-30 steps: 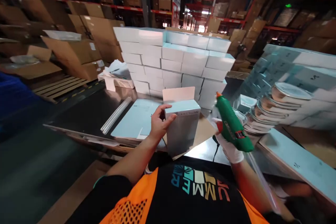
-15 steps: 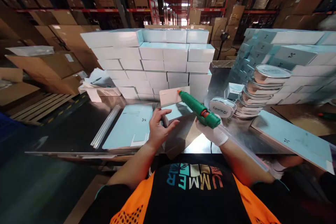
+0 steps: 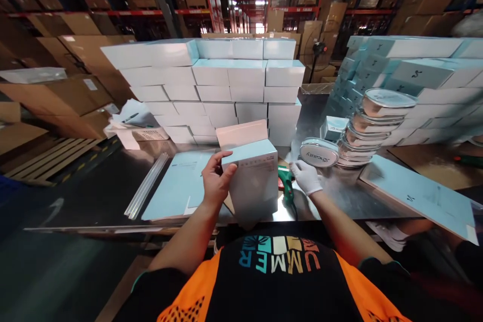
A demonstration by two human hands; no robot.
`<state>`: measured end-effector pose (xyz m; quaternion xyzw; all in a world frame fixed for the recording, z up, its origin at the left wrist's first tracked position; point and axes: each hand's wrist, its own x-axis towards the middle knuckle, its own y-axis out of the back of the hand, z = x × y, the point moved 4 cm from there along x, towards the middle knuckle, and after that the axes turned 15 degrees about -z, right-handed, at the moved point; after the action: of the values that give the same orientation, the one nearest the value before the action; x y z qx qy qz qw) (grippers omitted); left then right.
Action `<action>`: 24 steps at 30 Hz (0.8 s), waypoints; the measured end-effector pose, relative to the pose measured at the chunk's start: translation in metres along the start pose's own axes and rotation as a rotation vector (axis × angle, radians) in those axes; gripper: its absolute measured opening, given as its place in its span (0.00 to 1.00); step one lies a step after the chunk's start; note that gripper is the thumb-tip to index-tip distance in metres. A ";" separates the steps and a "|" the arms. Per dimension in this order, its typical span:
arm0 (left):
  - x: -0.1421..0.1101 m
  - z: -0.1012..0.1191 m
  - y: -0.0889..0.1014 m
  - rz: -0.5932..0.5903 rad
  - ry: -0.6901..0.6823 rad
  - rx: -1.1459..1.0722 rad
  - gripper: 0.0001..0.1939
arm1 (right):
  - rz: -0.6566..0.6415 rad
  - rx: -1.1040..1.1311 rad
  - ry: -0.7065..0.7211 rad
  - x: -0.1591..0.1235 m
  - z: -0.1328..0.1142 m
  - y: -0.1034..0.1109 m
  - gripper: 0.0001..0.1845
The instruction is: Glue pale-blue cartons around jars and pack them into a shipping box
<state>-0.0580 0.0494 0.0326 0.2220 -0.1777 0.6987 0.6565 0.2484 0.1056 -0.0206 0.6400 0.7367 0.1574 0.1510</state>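
A white carton (image 3: 253,186) with a light-blue upper face stands tilted on the table, and a pale flap (image 3: 241,135) sticks up at its far side. My bare left hand (image 3: 219,178) grips the carton's upper left edge, thumb on the near face and fingers over the top. To its right, a green glue gun (image 3: 287,192) rests on the table, partly hidden behind the carton. My right hand (image 3: 305,177), in a white glove, is just beside the glue gun with its fingers extended and apart from it. A clear lettered pouch (image 3: 320,153) lies just beyond that hand.
Stacked white boxes (image 3: 215,90) form a wall behind the work spot. Several clear pouches (image 3: 377,126) are piled at right, near a flat blue carton (image 3: 422,196). Glue sticks (image 3: 146,186) and flat blue cartons (image 3: 175,181) lie at left. Another person's hand (image 3: 392,234) shows at lower right.
The glue gun has gone from my right hand down onto the table. My left hand has taken hold of the carton, which now shows its near face more upright.
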 end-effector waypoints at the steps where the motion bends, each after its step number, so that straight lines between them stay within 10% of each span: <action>1: 0.000 -0.001 -0.003 -0.010 -0.011 0.014 0.33 | -0.024 0.073 0.100 -0.001 -0.016 0.001 0.25; 8: 0.006 -0.011 -0.021 -0.073 -0.137 0.020 0.33 | -0.375 0.313 0.496 -0.011 -0.087 -0.016 0.52; 14: 0.007 -0.004 -0.003 -0.210 -0.308 0.020 0.16 | -0.345 0.094 0.766 -0.037 -0.085 -0.016 0.16; 19: 0.030 0.032 0.014 -0.602 -0.312 0.402 0.15 | -0.269 -0.150 0.908 -0.046 -0.102 -0.035 0.12; 24: 0.047 0.057 -0.013 -0.822 -0.316 0.707 0.45 | -0.375 -0.301 0.888 -0.014 -0.098 -0.022 0.50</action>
<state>-0.0423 0.0592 0.1055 0.5812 0.0722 0.3610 0.7257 0.1895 0.0854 0.0587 0.3390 0.8014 0.4890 -0.0607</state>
